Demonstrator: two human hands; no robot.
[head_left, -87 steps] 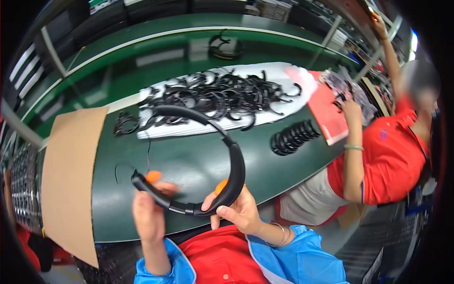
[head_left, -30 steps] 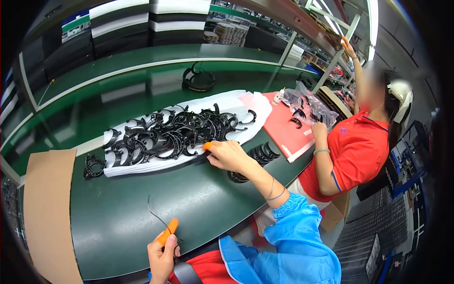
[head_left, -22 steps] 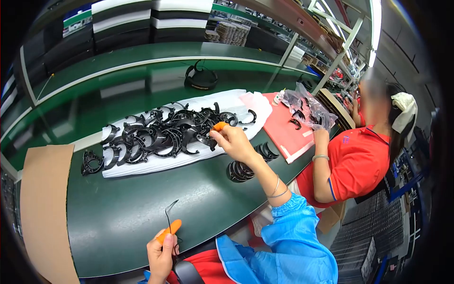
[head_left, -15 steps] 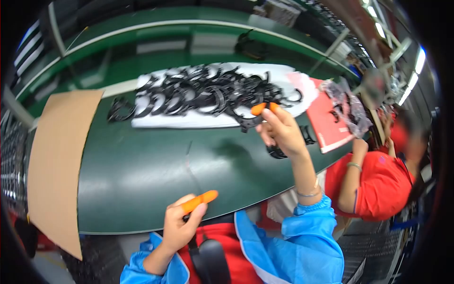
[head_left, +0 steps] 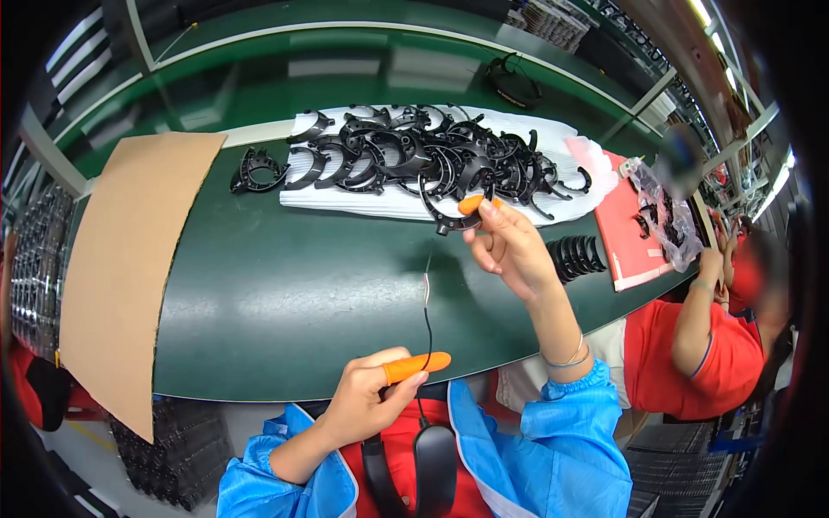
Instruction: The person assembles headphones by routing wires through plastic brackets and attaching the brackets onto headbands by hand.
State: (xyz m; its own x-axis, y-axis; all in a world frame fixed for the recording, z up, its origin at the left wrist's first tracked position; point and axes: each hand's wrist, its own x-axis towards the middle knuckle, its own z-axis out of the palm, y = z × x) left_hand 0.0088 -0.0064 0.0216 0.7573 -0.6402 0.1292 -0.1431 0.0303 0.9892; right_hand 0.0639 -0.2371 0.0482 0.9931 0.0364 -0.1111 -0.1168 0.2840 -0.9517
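My left hand [head_left: 373,394], an orange finger cot on its index finger, pinches a thin black cable [head_left: 427,332] in front of my chest. Upward, the cable ends in fine bare wires over the table; below, it meets a black, smooth, rounded piece [head_left: 435,470] hanging at my red shirt. My right hand [head_left: 511,246], also wearing orange finger cots, grips a black C-shaped plastic bracket [head_left: 449,223] at its right end, just in front of the pile. Many similar black curved brackets [head_left: 401,155] lie heaped on a white foam sheet [head_left: 345,201].
The green table [head_left: 259,319] has a cardboard sheet [head_left: 129,259] along its left. A row of black curved parts [head_left: 576,258] sits near my right forearm. Farther right are a pink sheet [head_left: 623,246] with a plastic bag [head_left: 678,229] and a co-worker in red [head_left: 691,354].
The view has shifted, and objects on the table appear farther right. My left hand has moved right with the cable. My right hand still holds the bracket near the pile.
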